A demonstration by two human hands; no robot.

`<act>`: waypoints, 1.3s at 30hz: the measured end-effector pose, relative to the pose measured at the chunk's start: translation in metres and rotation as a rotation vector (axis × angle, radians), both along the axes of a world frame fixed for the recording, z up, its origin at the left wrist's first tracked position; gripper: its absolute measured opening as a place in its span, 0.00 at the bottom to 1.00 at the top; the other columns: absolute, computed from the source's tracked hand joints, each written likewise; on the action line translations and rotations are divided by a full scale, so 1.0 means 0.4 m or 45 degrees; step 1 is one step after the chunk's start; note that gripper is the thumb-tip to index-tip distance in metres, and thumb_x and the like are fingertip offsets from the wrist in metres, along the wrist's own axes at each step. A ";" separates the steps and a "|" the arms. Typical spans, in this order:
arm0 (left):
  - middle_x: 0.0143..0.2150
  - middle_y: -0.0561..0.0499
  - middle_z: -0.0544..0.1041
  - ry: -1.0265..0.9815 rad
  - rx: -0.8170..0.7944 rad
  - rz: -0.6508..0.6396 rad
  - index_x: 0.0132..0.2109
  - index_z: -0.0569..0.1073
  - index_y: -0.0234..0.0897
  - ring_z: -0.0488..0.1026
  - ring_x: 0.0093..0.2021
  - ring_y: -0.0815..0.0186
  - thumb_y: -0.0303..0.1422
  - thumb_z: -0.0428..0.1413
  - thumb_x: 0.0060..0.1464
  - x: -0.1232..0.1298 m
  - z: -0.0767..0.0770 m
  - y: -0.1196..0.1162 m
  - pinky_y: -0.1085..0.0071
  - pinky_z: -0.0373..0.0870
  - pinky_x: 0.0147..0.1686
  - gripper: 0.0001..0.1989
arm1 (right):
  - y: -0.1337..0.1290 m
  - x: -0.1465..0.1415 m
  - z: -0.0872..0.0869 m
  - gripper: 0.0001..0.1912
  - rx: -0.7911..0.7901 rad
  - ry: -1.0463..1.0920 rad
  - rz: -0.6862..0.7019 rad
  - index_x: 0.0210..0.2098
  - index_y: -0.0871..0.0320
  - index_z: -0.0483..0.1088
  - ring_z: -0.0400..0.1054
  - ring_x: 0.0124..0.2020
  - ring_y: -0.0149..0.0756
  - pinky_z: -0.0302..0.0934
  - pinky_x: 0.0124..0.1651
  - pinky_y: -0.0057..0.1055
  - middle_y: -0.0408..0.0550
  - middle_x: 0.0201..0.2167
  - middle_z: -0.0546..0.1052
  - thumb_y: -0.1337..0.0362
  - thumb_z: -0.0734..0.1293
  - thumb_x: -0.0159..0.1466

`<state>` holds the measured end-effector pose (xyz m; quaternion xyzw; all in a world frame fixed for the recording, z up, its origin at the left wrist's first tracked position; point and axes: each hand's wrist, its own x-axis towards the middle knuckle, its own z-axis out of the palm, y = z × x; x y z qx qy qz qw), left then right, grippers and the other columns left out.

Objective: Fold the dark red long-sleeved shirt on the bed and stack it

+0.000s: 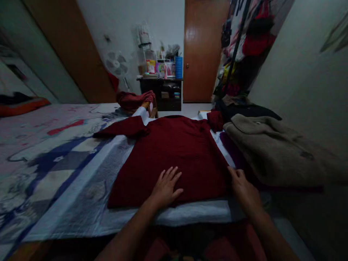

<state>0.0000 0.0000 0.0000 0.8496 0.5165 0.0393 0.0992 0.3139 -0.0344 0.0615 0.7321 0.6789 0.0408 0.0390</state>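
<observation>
A dark red shirt (182,152) lies spread out on a white cloth (201,211), its hem toward me and its collar at the far end. One sleeve stretches out to the left; the other is bunched at the far right. My left hand (166,186) rests flat on the lower middle of the shirt, fingers apart. At the lower right edge, my right hand (243,186) has its fingers closed on the shirt's side edge.
A folded brown-grey coat (272,148) is piled over purple cloth close on the right. The bed with a patterned sheet (62,152) adjoins on the left. Beyond are a red cloth (134,99) on a chair, a dark shelf (160,94) and a wooden door (202,50).
</observation>
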 end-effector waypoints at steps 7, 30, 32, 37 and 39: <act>0.73 0.48 0.45 -0.002 -0.007 -0.010 0.68 0.53 0.45 0.41 0.71 0.54 0.48 0.51 0.58 0.005 0.009 -0.006 0.50 0.41 0.67 0.35 | 0.069 -0.105 0.016 0.21 0.335 0.142 0.333 0.55 0.59 0.66 0.62 0.56 0.52 0.61 0.53 0.45 0.59 0.59 0.66 0.63 0.63 0.63; 0.69 0.46 0.58 -0.020 0.135 0.216 0.65 0.60 0.37 0.52 0.68 0.56 0.39 0.46 0.63 0.060 0.043 0.224 0.55 0.52 0.65 0.26 | 0.309 -0.276 -0.093 0.23 0.003 0.425 0.490 0.59 0.60 0.65 0.50 0.67 0.47 0.43 0.66 0.45 0.55 0.65 0.61 0.62 0.56 0.67; 0.70 0.46 0.56 0.009 0.092 0.215 0.67 0.58 0.37 0.51 0.69 0.55 0.41 0.46 0.63 0.060 0.015 0.242 0.54 0.51 0.65 0.28 | 0.349 -0.317 -0.097 0.23 0.002 0.490 0.573 0.61 0.59 0.62 0.49 0.67 0.43 0.42 0.67 0.43 0.52 0.66 0.60 0.64 0.53 0.68; 0.72 0.50 0.50 0.016 0.134 0.226 0.69 0.53 0.45 0.46 0.70 0.54 0.50 0.42 0.62 0.051 -0.031 0.232 0.49 0.45 0.66 0.31 | 0.400 -0.346 -0.158 0.25 0.027 0.468 0.537 0.63 0.60 0.60 0.47 0.68 0.42 0.41 0.67 0.41 0.53 0.67 0.58 0.61 0.53 0.69; 0.72 0.51 0.49 0.024 0.125 0.286 0.69 0.51 0.50 0.44 0.71 0.49 0.56 0.40 0.60 0.042 -0.036 0.234 0.41 0.41 0.65 0.34 | 0.401 -0.341 -0.176 0.26 0.059 0.420 0.511 0.64 0.58 0.59 0.45 0.69 0.45 0.40 0.67 0.43 0.52 0.68 0.56 0.57 0.54 0.69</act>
